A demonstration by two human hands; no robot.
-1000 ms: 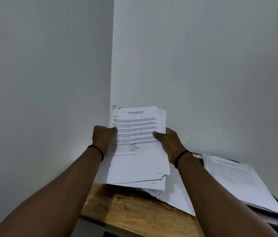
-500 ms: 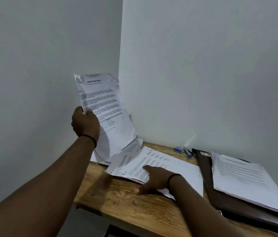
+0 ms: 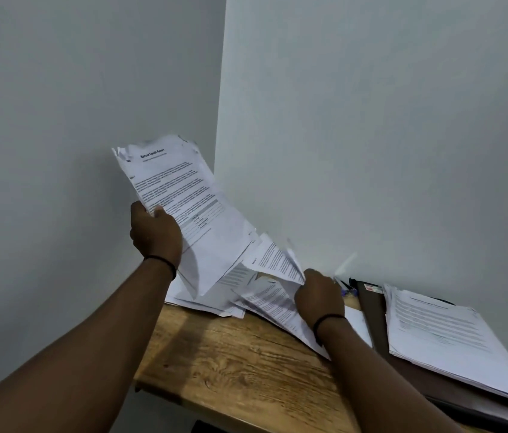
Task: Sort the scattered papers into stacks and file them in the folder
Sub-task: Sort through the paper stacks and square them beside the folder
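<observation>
Gathering is the step you seem to be on: your left hand (image 3: 156, 234) grips a sheaf of printed pages (image 3: 184, 201) raised at centre frame, while your right hand (image 3: 320, 296) pinches a limp loose sheet (image 3: 273, 260) off the scattered papers (image 3: 215, 303) on the grainy wooden tabletop (image 3: 231, 354). Next, slide it flush into the sheaf; the dark folder (image 3: 374, 314) waits at lower right under a neat stack (image 3: 440, 332)

The right hand (image 3: 320, 300) covers part of the loose papers (image 3: 265, 300); the pens (image 3: 345, 287) are small and blurred; the folder (image 3: 374, 314) runs off frame.
</observation>
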